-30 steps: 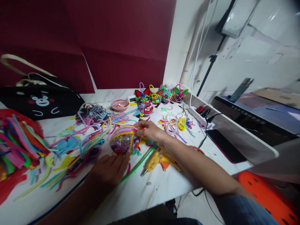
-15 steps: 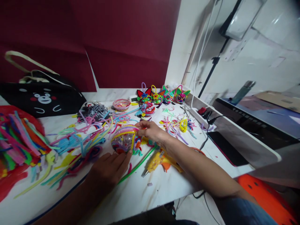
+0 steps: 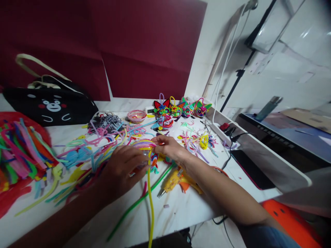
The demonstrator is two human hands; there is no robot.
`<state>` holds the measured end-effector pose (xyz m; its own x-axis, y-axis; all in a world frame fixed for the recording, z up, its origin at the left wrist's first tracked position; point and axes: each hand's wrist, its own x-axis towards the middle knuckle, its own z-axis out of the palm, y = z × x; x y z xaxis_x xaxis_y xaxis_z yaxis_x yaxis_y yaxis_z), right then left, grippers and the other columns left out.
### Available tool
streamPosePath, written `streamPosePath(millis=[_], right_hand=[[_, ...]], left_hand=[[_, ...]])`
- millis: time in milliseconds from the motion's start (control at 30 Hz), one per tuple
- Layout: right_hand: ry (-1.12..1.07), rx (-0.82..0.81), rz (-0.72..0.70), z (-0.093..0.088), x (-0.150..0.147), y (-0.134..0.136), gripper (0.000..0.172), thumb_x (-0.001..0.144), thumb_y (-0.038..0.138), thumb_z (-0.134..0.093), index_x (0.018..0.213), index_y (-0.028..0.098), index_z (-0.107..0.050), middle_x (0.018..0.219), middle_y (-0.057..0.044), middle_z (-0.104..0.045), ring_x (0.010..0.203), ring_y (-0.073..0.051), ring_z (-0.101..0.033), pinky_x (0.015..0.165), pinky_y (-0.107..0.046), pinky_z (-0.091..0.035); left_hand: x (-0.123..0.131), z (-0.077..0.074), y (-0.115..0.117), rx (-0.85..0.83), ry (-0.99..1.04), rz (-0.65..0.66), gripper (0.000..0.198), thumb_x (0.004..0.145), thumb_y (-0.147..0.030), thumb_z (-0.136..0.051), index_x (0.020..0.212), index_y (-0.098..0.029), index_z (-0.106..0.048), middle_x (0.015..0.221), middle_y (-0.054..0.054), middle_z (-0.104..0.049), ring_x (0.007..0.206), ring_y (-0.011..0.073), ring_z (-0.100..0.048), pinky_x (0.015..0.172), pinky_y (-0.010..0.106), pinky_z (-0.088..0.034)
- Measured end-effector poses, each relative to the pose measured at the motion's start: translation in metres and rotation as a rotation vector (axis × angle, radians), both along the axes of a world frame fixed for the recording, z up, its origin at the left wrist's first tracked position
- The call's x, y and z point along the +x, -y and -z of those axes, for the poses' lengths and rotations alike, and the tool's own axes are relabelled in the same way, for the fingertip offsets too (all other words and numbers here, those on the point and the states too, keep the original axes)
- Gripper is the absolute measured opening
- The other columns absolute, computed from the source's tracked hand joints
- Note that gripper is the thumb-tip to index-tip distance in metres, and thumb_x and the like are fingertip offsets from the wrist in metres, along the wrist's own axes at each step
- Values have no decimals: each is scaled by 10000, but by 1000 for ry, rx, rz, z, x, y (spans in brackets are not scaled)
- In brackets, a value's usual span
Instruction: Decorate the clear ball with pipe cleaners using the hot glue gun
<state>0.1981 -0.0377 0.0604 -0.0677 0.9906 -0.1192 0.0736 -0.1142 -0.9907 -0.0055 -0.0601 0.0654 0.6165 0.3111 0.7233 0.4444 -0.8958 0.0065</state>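
Observation:
A rounded, clear craft piece wrapped in pipe cleaners [image 3: 141, 144] is held between both hands, with pink, purple and yellow strands along its top. My left hand [image 3: 126, 165] curls over its front left, hiding much of it. At the upper right edge, my right hand [image 3: 169, 148] pinches the piece where a yellow pipe cleaner [image 3: 150, 206] bends; that strand's free length hangs down toward the table's front edge. Below the hands lies a green pipe cleaner [image 3: 131, 206]. Under my right forearm rests a yellow hot glue gun [image 3: 172, 181], nozzle pointing left.
Several finished animal-face ornaments [image 3: 176, 108] stand at the back. Loose pipe-cleaner scraps [image 3: 199, 141] lie right; a bundle in red wrapping [image 3: 23, 148] and a black bag [image 3: 49, 106] are left. A phone [image 3: 252, 168] and a power strip [image 3: 219, 131] sit right.
My left hand has risen from the piece's lower edge to cover its front. The yellow pipe cleaner's length now hangs toward me. My right hand keeps its pinch at the upper edge.

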Motion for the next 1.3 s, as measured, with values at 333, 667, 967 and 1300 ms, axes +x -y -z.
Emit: streamPosePath(millis=[333, 667, 967, 1300], right_hand=[[-34, 2, -11, -10, -5, 7, 288, 591, 85, -696, 854, 191, -646, 777, 55, -645, 652, -95, -575, 647, -217, -469], [-35, -15, -13, -10, -7, 7, 355, 549, 100, -723, 868, 194, -599, 778, 62, -598, 644, -95, -557, 609, -218, -438], [-38, 17, -19, -3, -11, -4, 483, 485, 200, -857, 894, 194, -599, 857, 47, -572, 736, -107, -548, 688, -236, -456], [279, 327, -36, -11, 21, 46, 276, 817, 348, -676, 1038, 187, -645, 983, -35, -674, 895, -170, -622, 777, -282, -478]], left_hand=[[14, 2, -36, -443, 110, -58, 181, 825, -305, -554, 944, -202, -645, 1053, 56, -669, 1038, 227, -631, 955, 364, -494], [16, 1, -35, -554, 140, -104, 189, 746, -306, -578, 902, -204, -612, 1039, 43, -623, 1031, 231, -599, 942, 364, -467], [11, 5, -41, -640, 151, -128, 282, 774, -324, -542, 1016, -220, -642, 1105, 44, -593, 1132, 246, -558, 1083, 442, -395], [-7, 24, -56, -660, 170, -99, 400, 826, -392, -558, 1181, -242, -666, 1317, 77, -549, 1300, 275, -476, 1156, 460, -336]])
